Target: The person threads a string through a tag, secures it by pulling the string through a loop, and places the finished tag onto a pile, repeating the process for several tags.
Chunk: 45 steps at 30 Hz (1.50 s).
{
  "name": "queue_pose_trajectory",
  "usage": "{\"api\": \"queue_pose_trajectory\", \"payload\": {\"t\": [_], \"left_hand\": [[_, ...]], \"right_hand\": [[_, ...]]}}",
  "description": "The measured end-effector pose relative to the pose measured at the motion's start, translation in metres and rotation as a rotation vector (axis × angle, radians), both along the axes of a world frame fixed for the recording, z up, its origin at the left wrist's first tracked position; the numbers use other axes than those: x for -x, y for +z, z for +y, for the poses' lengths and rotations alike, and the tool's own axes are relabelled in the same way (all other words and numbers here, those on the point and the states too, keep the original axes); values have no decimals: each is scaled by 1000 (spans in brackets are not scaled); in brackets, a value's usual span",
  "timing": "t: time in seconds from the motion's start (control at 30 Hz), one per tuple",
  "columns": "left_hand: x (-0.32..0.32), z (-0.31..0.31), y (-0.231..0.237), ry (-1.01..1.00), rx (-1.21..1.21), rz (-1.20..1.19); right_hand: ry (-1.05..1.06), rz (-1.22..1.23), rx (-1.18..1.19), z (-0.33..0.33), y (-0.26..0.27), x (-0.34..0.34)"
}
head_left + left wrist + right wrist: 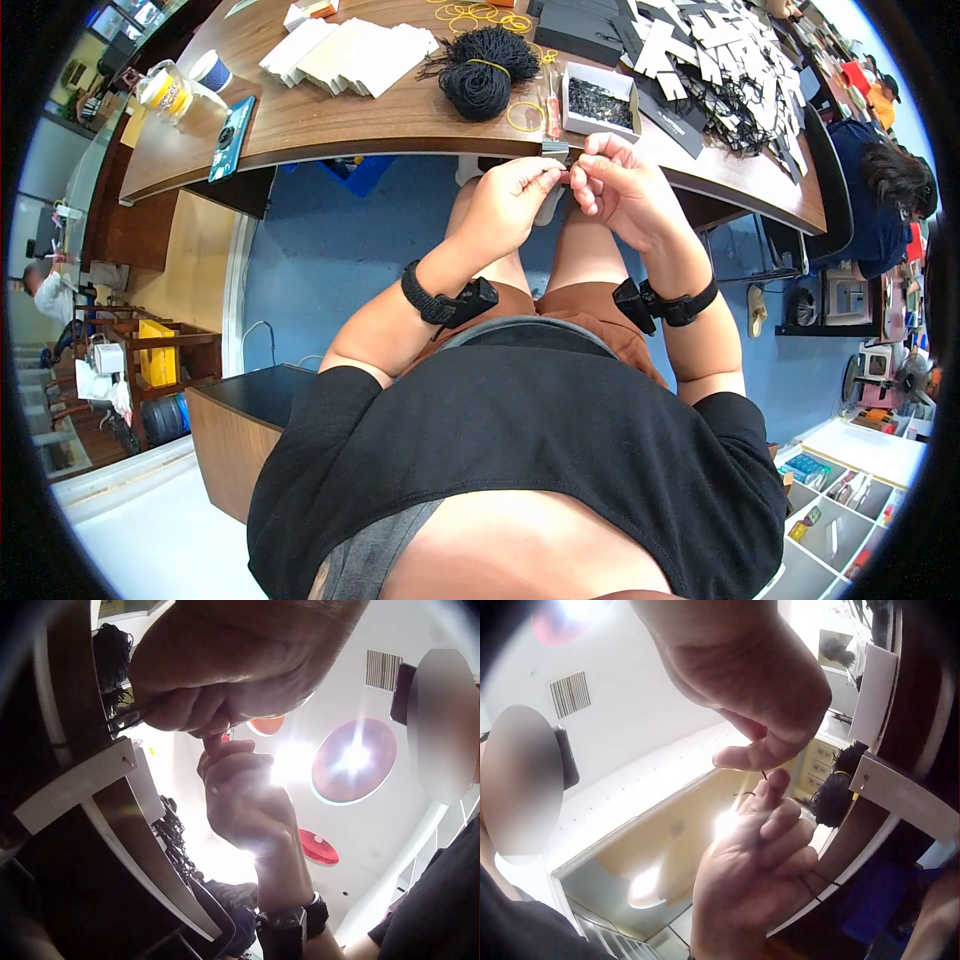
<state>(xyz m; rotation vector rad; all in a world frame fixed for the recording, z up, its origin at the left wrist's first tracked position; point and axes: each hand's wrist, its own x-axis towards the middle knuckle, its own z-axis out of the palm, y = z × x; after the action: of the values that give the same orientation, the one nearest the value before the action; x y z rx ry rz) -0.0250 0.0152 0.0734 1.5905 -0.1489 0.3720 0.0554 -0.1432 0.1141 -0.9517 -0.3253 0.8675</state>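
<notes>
Both hands meet fingertip to fingertip at the table's front edge. My left hand point(515, 205) pinches a thin black cord point(744, 794) between thumb and forefinger, and more of the cord runs out below its curled fingers. My right hand point(630, 190) has thumb and forefinger pinched at the cord's end, right against the left fingertips. A white card tag point(75, 787) with a small hole hangs beside the hands, the cord leading toward it in the left wrist view. In the right wrist view the same tag point(907, 796) stands past the left hand. The fingers partly hide the cord.
On the wooden table point(330, 125) lie white card stacks point(345, 55), a black cord bundle point(480, 85), yellow bands point(475, 17), a box of small black pieces point(600, 100) and a heap of corded tags point(720, 70). A phone point(232, 138) lies left. Another person point(880, 190) sits right.
</notes>
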Motion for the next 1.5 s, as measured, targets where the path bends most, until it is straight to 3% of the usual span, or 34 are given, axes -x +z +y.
{"api": "queue_pose_trajectory", "payload": {"t": [0.47, 0.63, 0.87, 1.13, 1.3, 1.5], "left_hand": [[-1, 0, -1, -5, -9, -9], [-1, 2, -2, -1, -67, -9], [2, 0, 1, 30, -136, 9], [0, 4, -2, 38, -220, -14], [2, 3, 0, -55, -118, 121], [-1, 7, -3, -81, -59, 199]], "right_hand": [[9, -5, -6, -1, 0, -3], [-54, -42, 107, 1, 6, 6], [-217, -502, 354, 8, -4, 19], [-200, -553, 480, 9, 0, 30], [-269, -711, 510, 8, -3, 26], [-235, -625, 442, 4, 1, 23]]}}
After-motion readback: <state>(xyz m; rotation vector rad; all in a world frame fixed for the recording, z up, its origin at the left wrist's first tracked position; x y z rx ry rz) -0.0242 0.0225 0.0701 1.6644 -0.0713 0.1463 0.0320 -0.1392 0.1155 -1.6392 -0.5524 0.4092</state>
